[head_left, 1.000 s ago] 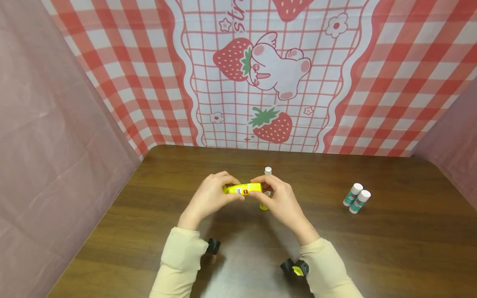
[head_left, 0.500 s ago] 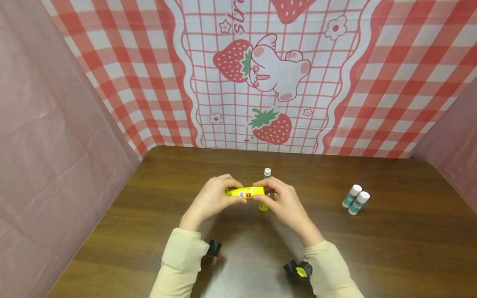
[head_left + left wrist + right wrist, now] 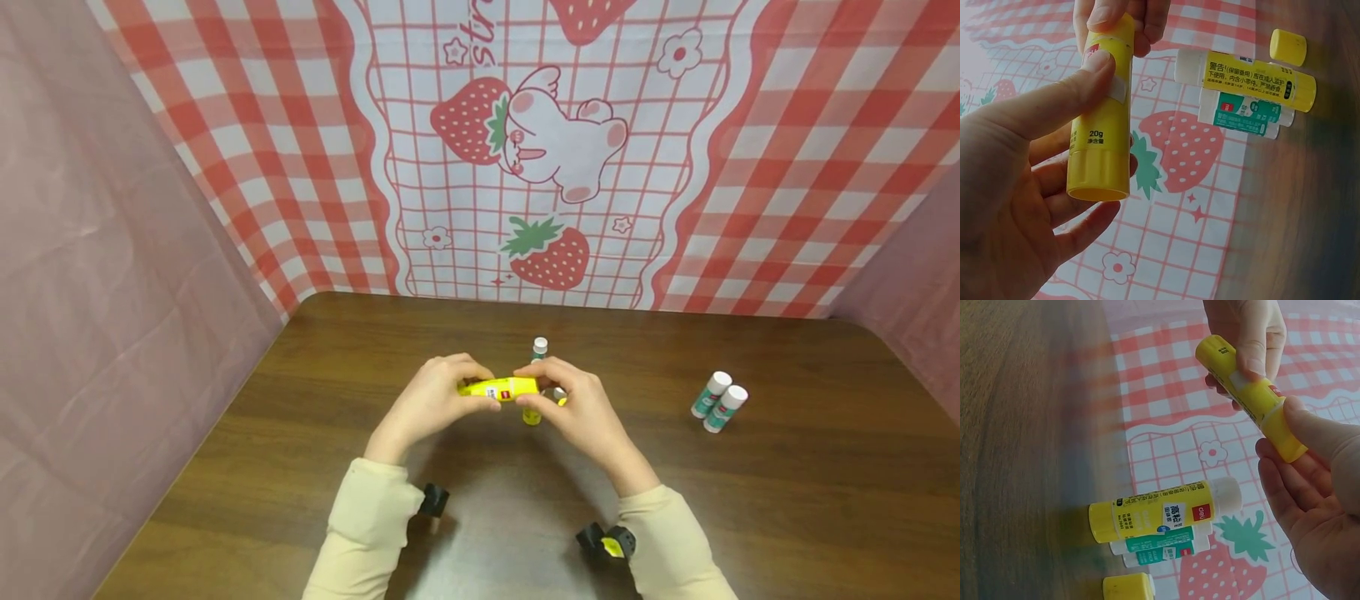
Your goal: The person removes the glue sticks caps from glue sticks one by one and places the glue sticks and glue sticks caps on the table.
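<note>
at centre frame, fingers of the left hand (image 3: 432, 398) and right hand (image 3: 579, 407) grip opposite ends of the yellow glue stick (image 3: 498, 389), shifted slightly rightward, handling judged unfinished.

curtained-off indoor nook; strawberry-print cloth (image 3: 547, 150); pink drape (image 3: 120, 292); wooden table (image 3: 825, 467)

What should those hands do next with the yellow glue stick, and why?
Probably ease the cap off: the right hand pinches it while the left hand grips the stick's body, and another yellow stick stands uncapped near a loose yellow cap.
</note>
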Tool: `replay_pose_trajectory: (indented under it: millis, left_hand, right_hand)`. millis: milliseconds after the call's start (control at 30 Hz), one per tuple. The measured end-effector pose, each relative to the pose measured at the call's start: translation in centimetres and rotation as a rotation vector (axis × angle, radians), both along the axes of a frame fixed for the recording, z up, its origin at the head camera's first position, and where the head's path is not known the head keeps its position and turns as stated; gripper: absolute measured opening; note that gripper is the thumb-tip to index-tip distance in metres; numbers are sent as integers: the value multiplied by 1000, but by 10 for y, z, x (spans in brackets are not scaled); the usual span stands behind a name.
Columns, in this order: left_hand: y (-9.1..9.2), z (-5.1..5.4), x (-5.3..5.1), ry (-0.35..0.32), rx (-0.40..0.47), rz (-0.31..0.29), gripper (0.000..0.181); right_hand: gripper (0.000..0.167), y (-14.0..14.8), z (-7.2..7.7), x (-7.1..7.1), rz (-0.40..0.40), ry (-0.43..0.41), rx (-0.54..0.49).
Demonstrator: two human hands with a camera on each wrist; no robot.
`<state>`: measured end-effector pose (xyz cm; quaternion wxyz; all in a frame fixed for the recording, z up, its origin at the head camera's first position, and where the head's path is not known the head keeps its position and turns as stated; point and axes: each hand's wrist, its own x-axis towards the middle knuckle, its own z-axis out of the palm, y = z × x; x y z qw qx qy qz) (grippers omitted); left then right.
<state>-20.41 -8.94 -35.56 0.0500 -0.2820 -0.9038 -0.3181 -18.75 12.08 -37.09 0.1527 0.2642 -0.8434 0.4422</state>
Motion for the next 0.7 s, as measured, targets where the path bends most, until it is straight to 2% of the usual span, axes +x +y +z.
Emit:
replay_pose_trajectory:
  millis: [267, 500, 700]
  left_hand:
    - [2, 1, 1, 8, -8, -4, 30]
    - [1, 0, 1, -62, 31, -35, 27]
    - [1, 1, 2, -99, 45, -33, 29]
  right_hand:
    - [31, 4, 1, 0, 5, 39, 20]
    - [31, 6, 4, 1, 33, 100, 13]
    - [31, 8, 4, -1, 41, 120, 14]
